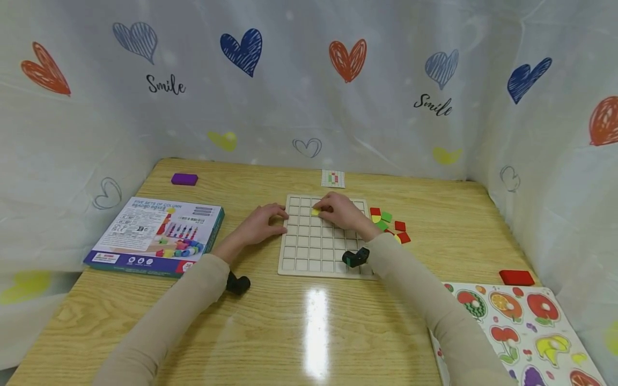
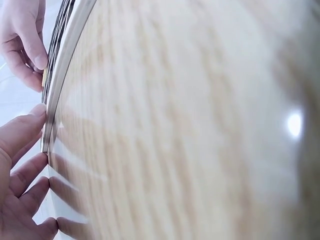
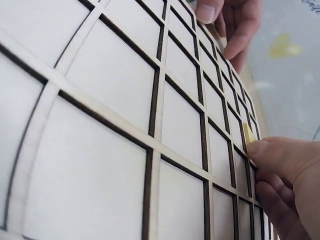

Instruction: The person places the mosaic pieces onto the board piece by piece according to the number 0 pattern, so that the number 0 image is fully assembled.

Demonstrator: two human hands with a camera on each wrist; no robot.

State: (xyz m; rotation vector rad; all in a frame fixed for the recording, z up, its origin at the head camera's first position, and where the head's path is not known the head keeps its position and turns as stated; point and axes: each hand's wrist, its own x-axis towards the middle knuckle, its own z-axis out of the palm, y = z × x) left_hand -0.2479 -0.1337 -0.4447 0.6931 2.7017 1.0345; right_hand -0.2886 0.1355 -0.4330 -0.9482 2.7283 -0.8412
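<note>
Table of pale wood [image 1: 367, 332] fills the frame; at its centre lies a square wooden grid board [image 1: 314, 252]. Flat, straight-fingered left hand [image 1: 260, 224] steadies its left edge. Right hand [image 1: 340, 210] pinches a small yellow square tile [image 1: 315, 212] over an upper cell; tilted, it could jam on the ribs.

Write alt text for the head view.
The right hand presses a yellow tile into a wooden grid board while the left hand steadies its edge. Loose tiles lie right of it.
</note>
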